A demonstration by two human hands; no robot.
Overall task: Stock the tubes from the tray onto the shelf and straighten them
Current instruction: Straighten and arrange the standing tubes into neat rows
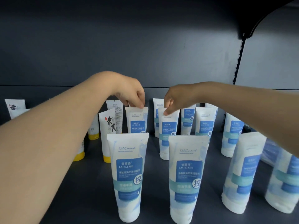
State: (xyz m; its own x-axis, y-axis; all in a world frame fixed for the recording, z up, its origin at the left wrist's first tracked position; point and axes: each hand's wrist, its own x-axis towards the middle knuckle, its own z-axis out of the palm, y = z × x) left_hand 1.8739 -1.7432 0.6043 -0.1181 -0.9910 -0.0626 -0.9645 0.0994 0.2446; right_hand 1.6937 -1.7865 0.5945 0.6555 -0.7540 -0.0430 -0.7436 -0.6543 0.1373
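Head view looks down onto a dark grey matt shelf point(77, 188) with a flat grey back panel point(145, 46) behind it. Many tubes stand on the shelf in loose rows, from the near edge to the far side.

The left hand point(132, 94) reaches in from the left with its fingers curled down. Its thumb and fingertips pinch the top seam of the mid-left tube point(137, 122). The right hand point(173, 101) comes in from the right. It pinches the top edge of the mid-right tube point(168, 128), with the thumb on the front face. Both tubes stand in the middle of the shelf, near each other but apart, behind the two front tubes point(127, 175).

The tubes are white soft plastic with a smooth, faintly glossy skin. Each carries a blue label panel reading LAO LI SHI, a teal band, pale blue washes and the script "Oil Control". Each is wide and flat at a crimped top seam and rounds down to a white cap. They stand cap down, seam up, long axis upright, labels facing near. Those at the near right point(242, 175) look tilted, with their tops to the right.

Left of the held pair stand yellow-cap tubes point(108, 131), white with black brush lettering, also cap down
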